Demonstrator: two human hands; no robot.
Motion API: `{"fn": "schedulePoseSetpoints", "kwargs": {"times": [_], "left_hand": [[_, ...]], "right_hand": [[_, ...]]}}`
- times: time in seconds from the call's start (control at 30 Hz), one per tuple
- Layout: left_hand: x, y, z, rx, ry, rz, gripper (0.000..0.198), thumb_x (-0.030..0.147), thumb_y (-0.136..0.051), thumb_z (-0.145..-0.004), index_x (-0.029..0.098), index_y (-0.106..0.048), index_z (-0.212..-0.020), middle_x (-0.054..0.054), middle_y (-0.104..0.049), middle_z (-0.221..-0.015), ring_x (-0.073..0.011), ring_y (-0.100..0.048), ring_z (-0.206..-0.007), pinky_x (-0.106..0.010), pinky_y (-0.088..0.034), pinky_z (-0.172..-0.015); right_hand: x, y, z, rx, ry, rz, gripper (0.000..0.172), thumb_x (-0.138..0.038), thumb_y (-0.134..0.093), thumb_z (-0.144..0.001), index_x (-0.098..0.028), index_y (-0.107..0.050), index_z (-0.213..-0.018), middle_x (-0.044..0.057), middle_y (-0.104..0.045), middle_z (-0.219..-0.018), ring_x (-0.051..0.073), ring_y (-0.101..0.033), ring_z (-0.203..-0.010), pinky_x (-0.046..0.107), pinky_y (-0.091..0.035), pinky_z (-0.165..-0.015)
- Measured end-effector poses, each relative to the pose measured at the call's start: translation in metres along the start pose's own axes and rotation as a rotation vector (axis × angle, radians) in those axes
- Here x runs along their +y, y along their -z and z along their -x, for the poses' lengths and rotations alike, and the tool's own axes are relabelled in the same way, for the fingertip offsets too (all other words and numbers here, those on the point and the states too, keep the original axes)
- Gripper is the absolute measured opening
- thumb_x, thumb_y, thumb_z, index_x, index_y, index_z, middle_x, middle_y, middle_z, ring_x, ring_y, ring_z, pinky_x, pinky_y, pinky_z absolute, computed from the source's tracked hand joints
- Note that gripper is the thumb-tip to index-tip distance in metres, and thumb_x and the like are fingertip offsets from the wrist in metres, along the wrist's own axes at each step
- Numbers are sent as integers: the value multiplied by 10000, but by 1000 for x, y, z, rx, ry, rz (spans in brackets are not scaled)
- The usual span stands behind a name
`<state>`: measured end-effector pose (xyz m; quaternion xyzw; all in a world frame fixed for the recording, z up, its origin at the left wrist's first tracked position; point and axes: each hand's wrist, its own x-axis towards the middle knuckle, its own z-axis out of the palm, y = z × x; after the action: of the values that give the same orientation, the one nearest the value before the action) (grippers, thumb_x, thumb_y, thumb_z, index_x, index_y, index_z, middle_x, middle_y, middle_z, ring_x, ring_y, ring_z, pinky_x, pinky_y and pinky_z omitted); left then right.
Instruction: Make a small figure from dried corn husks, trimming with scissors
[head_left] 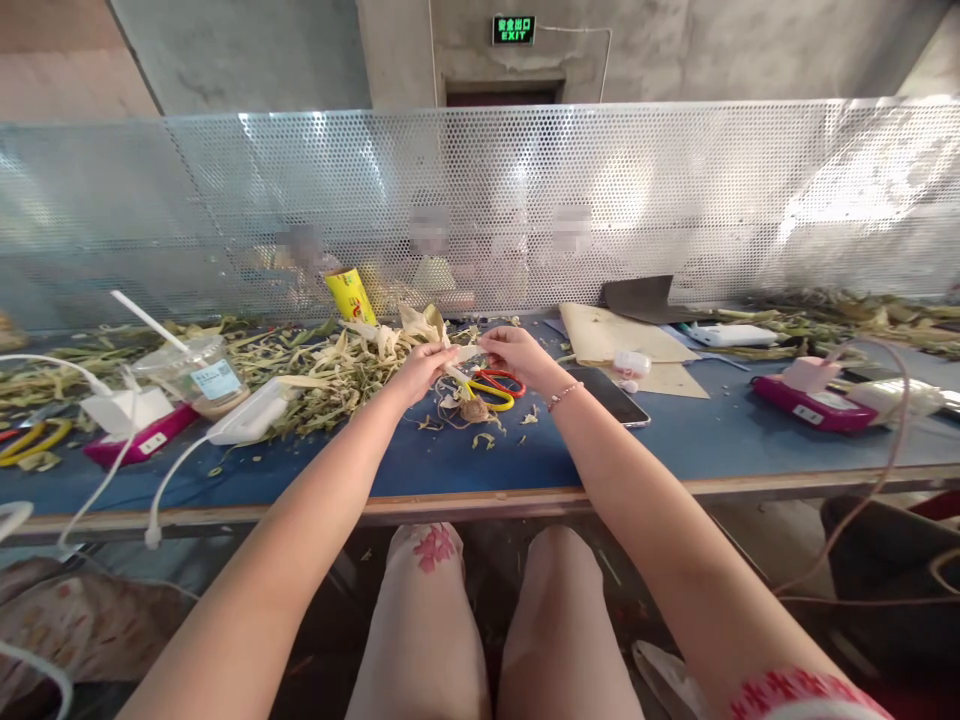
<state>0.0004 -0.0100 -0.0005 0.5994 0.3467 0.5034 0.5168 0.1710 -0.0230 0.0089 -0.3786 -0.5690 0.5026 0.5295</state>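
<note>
Both hands meet above the blue table, pinching a pale dried leaf strip between them. My left hand has its fingers closed on the strip's left end, beside a heap of dried leaves. The fingers of my right hand are closed at the strip's right end. Just below the hands lie scissors with red and yellow handles, their blades hidden. A small brown ball of twine rests next to them, with leaf scraps around it.
A yellow roll stands behind the leaves, before a perforated metal screen. At left are a plastic cup, a white power bank and cables. Rightward lie a phone, brown paper and a magenta power strip.
</note>
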Motion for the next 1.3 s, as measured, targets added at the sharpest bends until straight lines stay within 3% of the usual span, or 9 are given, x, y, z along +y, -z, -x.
{"fn": "schedulePoseSetpoints", "kwargs": {"times": [0.13, 0.33, 0.53, 0.67, 0.73, 0.87, 0.97, 1.3], "left_hand": [[-1, 0, 2, -55, 9, -93, 214, 312, -717, -575, 152, -578, -602, -27, -560, -582, -159, -559, -667, -284, -400, -605], [-3, -2, 4, -89, -27, -211, 271, 371, -710, -563, 152, -554, -600, 9, -494, -552, -119, -496, -590, -264, -356, -560], [-2, -2, 5, -139, -145, -386, 334, 410, -660, -617, 162, -460, -517, 41, -362, -519, -83, -359, -518, -252, -270, -532], [5, -5, 9, -136, -209, -471, 374, 388, -670, -605, 167, -391, -488, 49, -315, -514, -77, -312, -510, -246, -231, -523], [8, -6, 11, -112, -217, -492, 364, 369, -679, -589, 170, -387, -501, 53, -308, -512, -74, -297, -504, -242, -219, -516], [11, -7, 12, -88, -229, -519, 295, 345, -650, -614, 171, -416, -572, 61, -301, -529, -69, -277, -501, -233, -205, -499], [10, -5, 10, -69, -255, -531, 303, 318, -659, -605, 173, -393, -600, 65, -299, -549, -62, -283, -510, -220, -214, -495], [2, -4, 5, -114, -214, -322, 403, 268, -711, -549, 191, -379, -763, 60, -458, -686, -63, -470, -604, -208, -370, -595]], "right_hand": [[-1, -2, -1, 81, 167, -72, 244, -298, -707, -598, -169, -514, -671, -61, -493, -536, 40, -461, -489, 182, -413, -508], [-1, -9, 0, -18, 203, -92, 348, -328, -724, -540, -177, -547, -799, -31, -566, -669, 72, -528, -600, 215, -441, -588], [2, -16, 4, -95, 341, 60, 255, -423, -604, -678, -171, -569, -680, -11, -561, -671, 89, -506, -647, 241, -422, -648], [2, -16, 5, -71, 404, 251, 276, -423, -565, -717, -176, -578, -596, 18, -558, -723, 136, -508, -824, 277, -413, -753], [2, -16, 5, -65, 394, 284, 277, -414, -582, -703, -175, -566, -565, 23, -551, -727, 145, -501, -843, 281, -413, -747], [1, -16, 7, -141, 250, 202, 246, -398, -595, -678, -168, -541, -606, -15, -510, -615, 100, -473, -617, 253, -399, -607], [-2, -18, 10, -117, 248, 208, 212, -356, -616, -652, -161, -535, -630, -35, -494, -596, 71, -431, -558, 232, -369, -568], [-5, -19, 10, -102, 230, 228, 262, -363, -687, -554, -152, -560, -642, -43, -511, -568, 61, -427, -528, 223, -357, -519]]}}
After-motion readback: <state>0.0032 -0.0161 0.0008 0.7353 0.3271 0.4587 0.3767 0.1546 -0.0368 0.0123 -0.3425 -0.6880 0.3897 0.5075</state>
